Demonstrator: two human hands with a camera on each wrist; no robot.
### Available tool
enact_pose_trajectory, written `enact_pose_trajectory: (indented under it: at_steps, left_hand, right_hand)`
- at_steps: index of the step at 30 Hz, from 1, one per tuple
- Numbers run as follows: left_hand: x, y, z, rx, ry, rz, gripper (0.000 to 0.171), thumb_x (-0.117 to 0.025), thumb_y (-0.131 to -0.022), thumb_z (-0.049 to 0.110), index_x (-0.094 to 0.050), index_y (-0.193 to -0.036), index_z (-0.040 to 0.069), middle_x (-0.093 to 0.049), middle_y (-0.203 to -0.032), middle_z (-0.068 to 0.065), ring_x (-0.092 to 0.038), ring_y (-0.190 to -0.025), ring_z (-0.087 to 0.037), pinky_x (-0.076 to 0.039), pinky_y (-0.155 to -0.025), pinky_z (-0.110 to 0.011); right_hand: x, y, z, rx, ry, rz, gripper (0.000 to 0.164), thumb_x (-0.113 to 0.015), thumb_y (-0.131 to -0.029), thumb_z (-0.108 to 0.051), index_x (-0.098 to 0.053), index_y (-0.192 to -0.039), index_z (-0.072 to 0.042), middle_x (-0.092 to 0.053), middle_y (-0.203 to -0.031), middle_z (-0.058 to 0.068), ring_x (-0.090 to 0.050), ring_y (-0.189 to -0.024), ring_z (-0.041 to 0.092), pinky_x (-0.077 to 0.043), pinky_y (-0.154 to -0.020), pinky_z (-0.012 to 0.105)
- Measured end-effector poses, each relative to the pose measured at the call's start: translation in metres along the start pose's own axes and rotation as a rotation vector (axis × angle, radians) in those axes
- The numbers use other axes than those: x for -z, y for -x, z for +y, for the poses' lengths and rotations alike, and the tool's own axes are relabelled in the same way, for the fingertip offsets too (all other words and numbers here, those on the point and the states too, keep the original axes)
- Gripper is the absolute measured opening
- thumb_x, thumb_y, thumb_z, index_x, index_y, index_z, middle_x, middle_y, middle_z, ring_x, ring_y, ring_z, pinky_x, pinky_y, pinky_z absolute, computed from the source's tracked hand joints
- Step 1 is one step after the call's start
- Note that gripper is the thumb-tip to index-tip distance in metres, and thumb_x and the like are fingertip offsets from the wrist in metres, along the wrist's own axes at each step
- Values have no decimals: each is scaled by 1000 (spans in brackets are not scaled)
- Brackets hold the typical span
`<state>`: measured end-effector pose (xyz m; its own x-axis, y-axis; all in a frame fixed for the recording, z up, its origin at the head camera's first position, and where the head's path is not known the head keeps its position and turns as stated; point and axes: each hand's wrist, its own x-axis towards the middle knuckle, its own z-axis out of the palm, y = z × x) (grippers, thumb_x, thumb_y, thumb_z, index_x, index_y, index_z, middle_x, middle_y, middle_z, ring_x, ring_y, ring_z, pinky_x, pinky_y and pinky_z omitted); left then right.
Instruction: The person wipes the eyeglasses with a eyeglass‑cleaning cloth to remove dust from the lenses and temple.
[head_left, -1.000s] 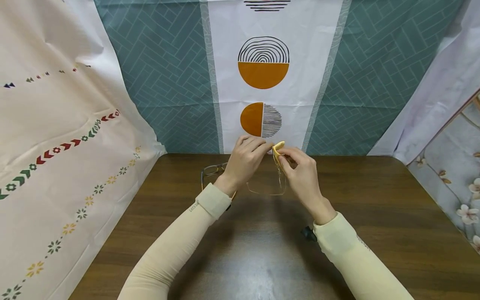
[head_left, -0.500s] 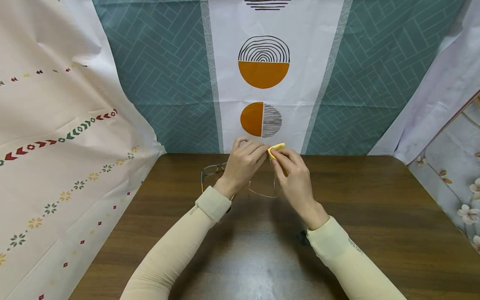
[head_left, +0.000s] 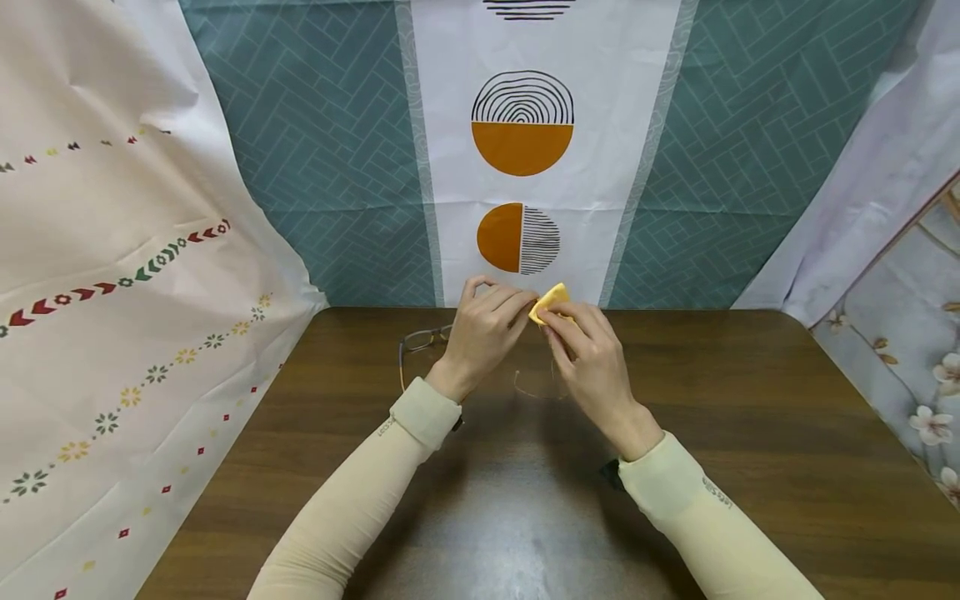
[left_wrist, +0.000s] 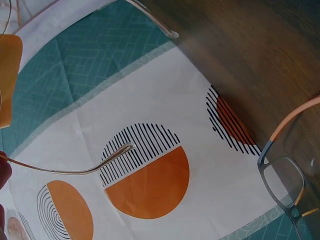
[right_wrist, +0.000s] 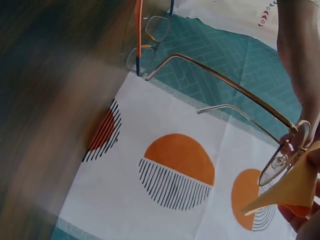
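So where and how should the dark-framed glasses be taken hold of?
Likely pinch the dark-framed glasses by the left temple arm from the left: slender, it extends toward the person; in the head view the left grip hides the other.

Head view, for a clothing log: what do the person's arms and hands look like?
The person wears fitted cream sleeves with wide pale cuffs and small dark lettering beside them. Left hand and right hand are bare. A dark piece shows by each cuff.

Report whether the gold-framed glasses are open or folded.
The gold-framed glasses are open: in the right wrist view, both temples extend outward.
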<state>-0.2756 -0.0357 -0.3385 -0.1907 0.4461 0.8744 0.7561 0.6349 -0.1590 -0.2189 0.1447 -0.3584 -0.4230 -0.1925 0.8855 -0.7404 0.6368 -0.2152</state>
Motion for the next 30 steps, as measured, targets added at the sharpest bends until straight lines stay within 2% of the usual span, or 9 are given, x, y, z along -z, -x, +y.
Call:
enact_pose_trajectory:
  at_steps: [5,11,18,21,22,24,28,30]
  left_hand:
    - [-1,1,-1,20,15,25,9,-73,-97,9,-81,-102,6,-78,-93,-3,-73,-83,-16,-48,-95,-41]
    - [-4,1,-1,44,35,44,10,-73,-97,10,-81,-102,6,-78,-94,-3,-72,-84,-17,-48,-95,-42]
    - [-4,5,-1,96,93,59,10,-74,-98,10,-81,-103,5,-79,-96,-4,-72,-86,-18,-47,-96,-43]
    - [-3,8,-2,124,125,66,10,-74,-98,9,-81,-104,5,-79,-98,-5,-72,-86,-19,-47,-96,-44]
    - [-3,8,-3,131,131,67,10,-74,-98,9,-81,-104,5,-79,-98,-5,-72,-86,-19,-47,-96,-45]
    - [-3,10,-4,145,144,66,11,-74,-98,10,-80,-105,4,-79,-99,-5,-72,-86,-19,-47,-97,-45]
    - [-3,13,-5,176,182,71,11,-74,-98,10,-81,-106,5,-79,-100,-5,-72,-88,-18,-46,-98,-44]
    - [-3,13,-5,190,210,81,11,-75,-97,9,-81,-105,6,-79,-100,-4,-72,-88,-18,-46,-98,-43]
  right_hand:
    - [3,5,1,60,28,-22,26,-77,-88,8,-77,-113,2,-70,-112,17,-64,-100,36,-53,-88,48]
    - [5,8,2,86,33,-33,27,-76,-89,8,-76,-115,1,-70,-113,17,-64,-102,37,-53,-89,48]
    - [6,14,2,142,37,-56,32,-79,-83,12,-76,-113,1,-70,-111,18,-65,-99,37,-54,-87,48]
    - [8,15,0,129,4,-75,31,-79,-82,12,-76,-111,1,-70,-110,16,-65,-96,35,-54,-86,44]
    - [9,15,0,106,-21,-76,29,-79,-83,12,-77,-110,1,-70,-109,16,-65,-96,34,-54,-86,41]
    - [13,13,0,-2,-116,-75,24,-78,-86,11,-78,-108,1,-72,-108,13,-66,-97,29,-54,-86,33]
    - [21,5,2,-317,-324,-36,13,-74,-94,3,-79,-106,1,-75,-101,11,-66,-89,14,-52,-79,17]
    - [24,0,5,-431,-346,-17,11,-73,-96,-1,-79,-105,1,-75,-97,12,-63,-82,8,-50,-74,13]
